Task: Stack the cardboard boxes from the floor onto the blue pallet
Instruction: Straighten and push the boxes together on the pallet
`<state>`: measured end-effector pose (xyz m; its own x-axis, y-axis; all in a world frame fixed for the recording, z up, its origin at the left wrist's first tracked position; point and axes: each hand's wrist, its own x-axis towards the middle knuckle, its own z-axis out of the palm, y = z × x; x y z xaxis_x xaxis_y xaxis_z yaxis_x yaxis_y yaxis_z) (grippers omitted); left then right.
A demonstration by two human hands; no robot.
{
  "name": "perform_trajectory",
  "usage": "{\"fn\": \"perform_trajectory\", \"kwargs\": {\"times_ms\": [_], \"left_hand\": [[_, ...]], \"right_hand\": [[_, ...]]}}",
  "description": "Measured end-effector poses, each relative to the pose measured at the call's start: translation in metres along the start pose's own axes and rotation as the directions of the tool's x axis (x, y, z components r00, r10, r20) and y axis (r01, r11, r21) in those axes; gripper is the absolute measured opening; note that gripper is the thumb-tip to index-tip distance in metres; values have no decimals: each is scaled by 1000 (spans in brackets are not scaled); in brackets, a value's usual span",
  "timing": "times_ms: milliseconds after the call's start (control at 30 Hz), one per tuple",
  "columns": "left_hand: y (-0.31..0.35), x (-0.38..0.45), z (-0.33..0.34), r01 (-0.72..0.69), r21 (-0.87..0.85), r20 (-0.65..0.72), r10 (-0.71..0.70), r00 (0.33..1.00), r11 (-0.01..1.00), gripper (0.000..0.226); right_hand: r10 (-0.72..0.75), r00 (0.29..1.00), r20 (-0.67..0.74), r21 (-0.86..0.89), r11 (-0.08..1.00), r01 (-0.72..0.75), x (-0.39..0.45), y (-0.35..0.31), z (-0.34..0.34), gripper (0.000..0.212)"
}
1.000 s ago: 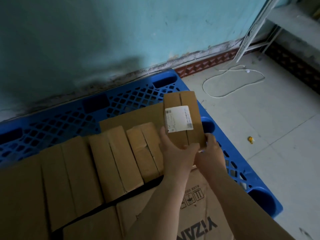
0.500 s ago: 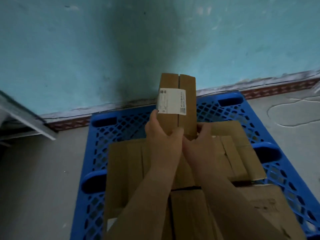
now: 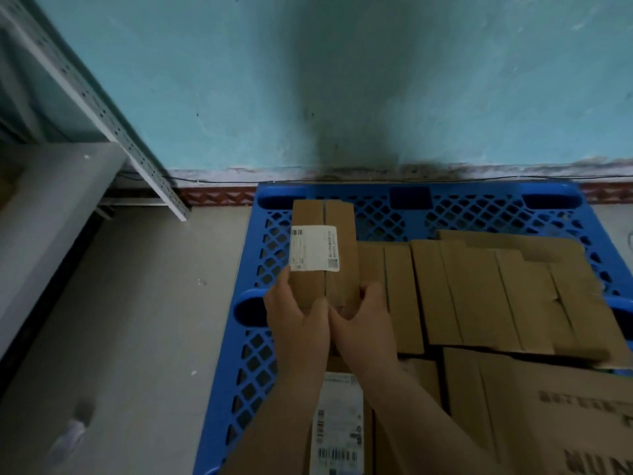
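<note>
Labelled box (image 3: 323, 248) long axis toward wall, at blue pallet (image 3: 250, 337) left edge; left hand (image 3: 296, 320), right hand (image 3: 364, 323) grip near end. Earlier: held higher, mid-pallet.

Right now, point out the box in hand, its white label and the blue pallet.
small cardboard box (image 3: 342, 231), head view, bare top right of its upper face.
white label (image 3: 314, 247), head view, label's middle.
blue pallet (image 3: 255, 258), head view, left lattice deck.

A small brown box (image 3: 323, 255) over the blue pallet (image 3: 253, 354)

The box has a white label on top and sits at the pallet's left side, beside a row of brown boxes (image 3: 479, 293) lying flat on the pallet.
</note>
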<state>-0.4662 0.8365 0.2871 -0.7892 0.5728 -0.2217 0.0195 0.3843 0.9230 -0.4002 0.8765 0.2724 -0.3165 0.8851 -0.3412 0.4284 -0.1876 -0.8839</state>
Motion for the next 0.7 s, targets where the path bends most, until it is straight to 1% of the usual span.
{"fn": "perform_trajectory", "kwargs": {"times_ms": [100, 200, 233, 300, 333, 367, 433, 500, 567, 633, 700], "left_hand": [[-35, -2, 7, 47, 29, 70, -49, 996, 998, 65], [-70, -2, 14, 107, 108, 172, -124, 977, 988, 64], [-79, -2, 16, 134, 139, 203, -161, 966, 981, 64], [-94, -2, 18, 173, 203, 255, -222, 941, 964, 66], [-99, -2, 18, 174, 238, 270, -237, 933, 956, 66], [-103, -1, 18, 168, 266, 272, -241, 932, 949, 65], [-107, 1, 20, 163, 294, 254, -241, 937, 942, 64], [-108, 3, 21, 150, 333, 232, -235, 944, 931, 64], [-107, 5, 23, 69, 415, 226, -177, 958, 907, 63], [-105, 4, 27, -30, 484, 242, -101, 965, 874, 62], [-100, 1, 34, -104, 526, 270, -49, 962, 844, 60]], "right_hand": [[82, 995, 49, -168, 983, -73, 3, 30, 4, 39], [161, 986, 43, -388, 912, -132, 8, 59, 4, 36], [173, 984, 49, -474, 871, -130, 8, 66, 4, 33], [152, 984, 95, -622, 781, -61, 7, 77, 5, 25], [122, 986, 117, -645, 764, -18, 7, 81, 6, 20], [89, 988, 130, -639, 769, 14, 8, 84, 8, 17], [28, 992, 121, -593, 804, 50, 10, 87, 9, 15], [-23, 997, 76, -545, 836, 61, 11, 87, 4, 27], [-89, 995, 34, -557, 825, 92, 8, 91, -7, 44], [-148, 989, 25, -610, 781, 133, 2, 95, -22, 61], [-164, 983, 88, -691, 701, 178, -7, 102, -39, 75]]}}
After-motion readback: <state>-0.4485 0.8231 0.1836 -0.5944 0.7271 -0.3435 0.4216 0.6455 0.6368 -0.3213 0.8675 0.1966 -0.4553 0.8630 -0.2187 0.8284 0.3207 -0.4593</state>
